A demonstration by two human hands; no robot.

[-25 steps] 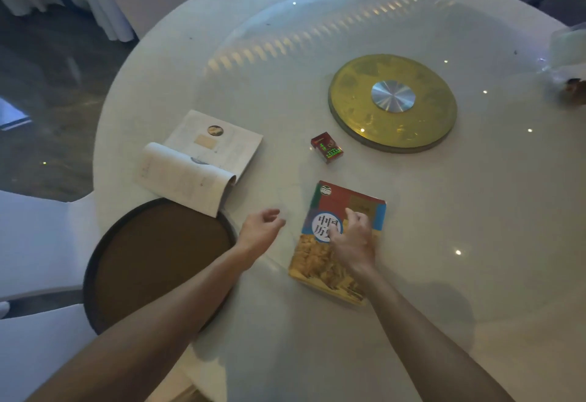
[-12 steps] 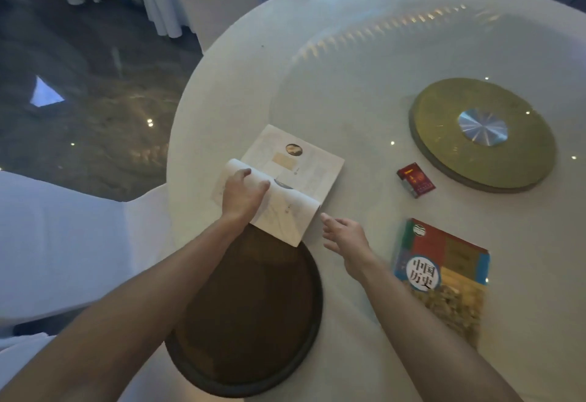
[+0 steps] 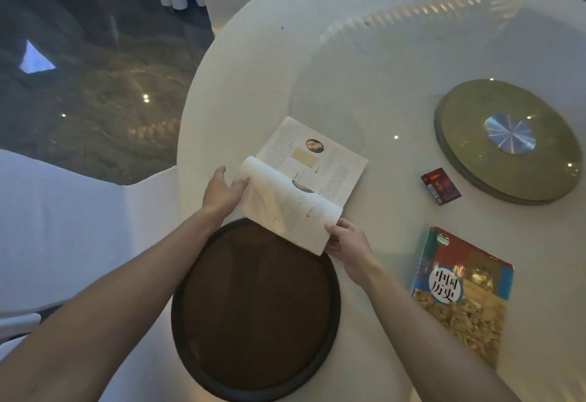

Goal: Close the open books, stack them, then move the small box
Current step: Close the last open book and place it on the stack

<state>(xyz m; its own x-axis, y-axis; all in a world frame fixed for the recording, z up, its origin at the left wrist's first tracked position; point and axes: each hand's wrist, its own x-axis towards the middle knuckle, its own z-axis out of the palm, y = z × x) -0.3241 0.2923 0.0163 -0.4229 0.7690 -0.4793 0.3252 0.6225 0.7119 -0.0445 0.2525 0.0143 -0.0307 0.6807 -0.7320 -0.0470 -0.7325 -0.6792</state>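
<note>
An open book [image 3: 312, 170] with pale pages lies at the table's left side, its near half curled up off the table. My left hand [image 3: 223, 191] grips that raised half at its left edge. My right hand [image 3: 347, 241] holds the same raised pages at their near right corner. A closed book [image 3: 463, 294] with a colourful cover lies flat to the right, apart from both hands. The small red box [image 3: 440, 185] sits beyond it, close to the gold disc.
A round dark brown tray [image 3: 257, 306] lies at the table's near edge, just under the open book's near side. A gold turntable disc [image 3: 507, 140] sits at the right. White-covered chairs [image 3: 63, 227] stand on the left, off the white round table [image 3: 364, 69].
My right hand left the closed colourful book and came to the open book's near corner. My left hand took its left edge, and the near pages have lifted.
</note>
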